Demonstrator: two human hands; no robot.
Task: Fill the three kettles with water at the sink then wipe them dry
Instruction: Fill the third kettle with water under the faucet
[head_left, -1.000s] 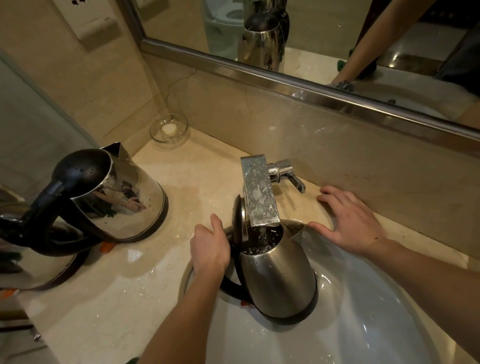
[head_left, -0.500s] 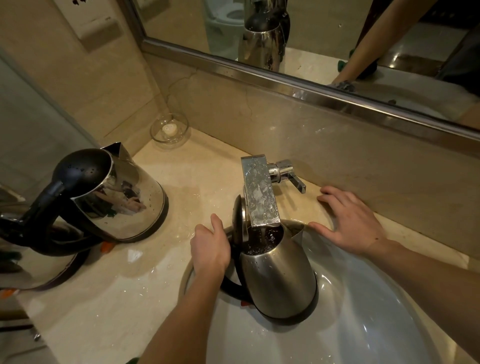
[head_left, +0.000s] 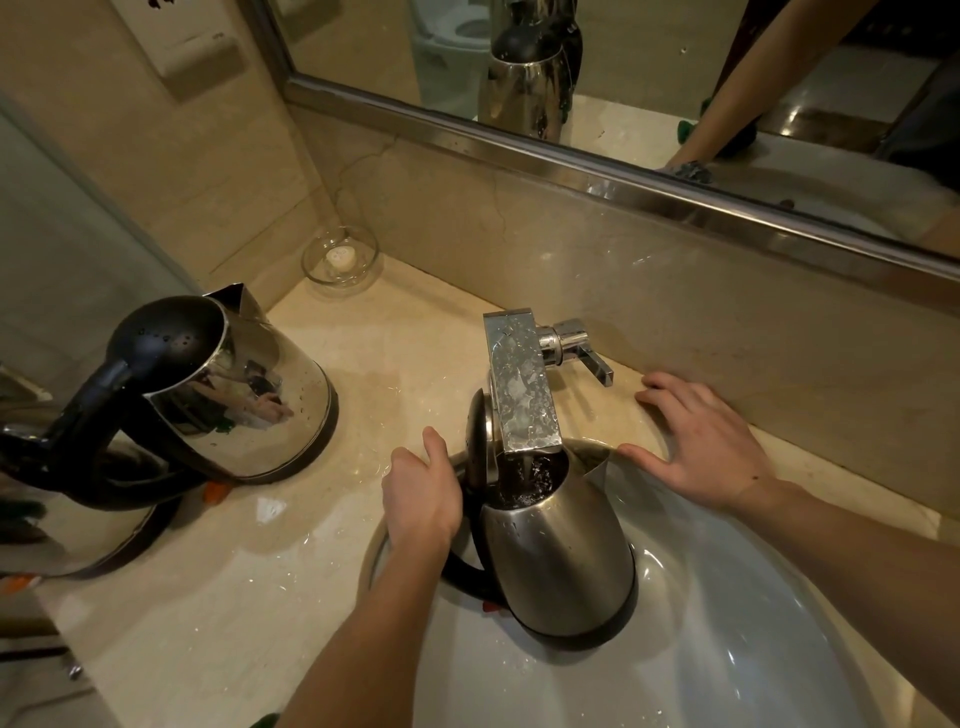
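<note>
A steel kettle (head_left: 558, 551) stands in the white sink basin (head_left: 753, 623), its lid flipped up. Water runs into its mouth from the square chrome faucet (head_left: 519, 384). My left hand (head_left: 421, 493) is shut on the kettle's black handle. My right hand (head_left: 706, 441) rests flat and open on the counter at the basin's far rim, just right of the faucet lever (head_left: 587, 348). A second steel kettle (head_left: 228, 384) with a black lid sits on the wet counter to the left. Part of a third kettle (head_left: 67, 525) shows at the left edge.
A small glass dish (head_left: 340, 257) holding a white piece sits in the back corner. A mirror (head_left: 623, 78) with a steel frame runs along the back wall. The beige stone counter (head_left: 249, 597) is wet with droplets.
</note>
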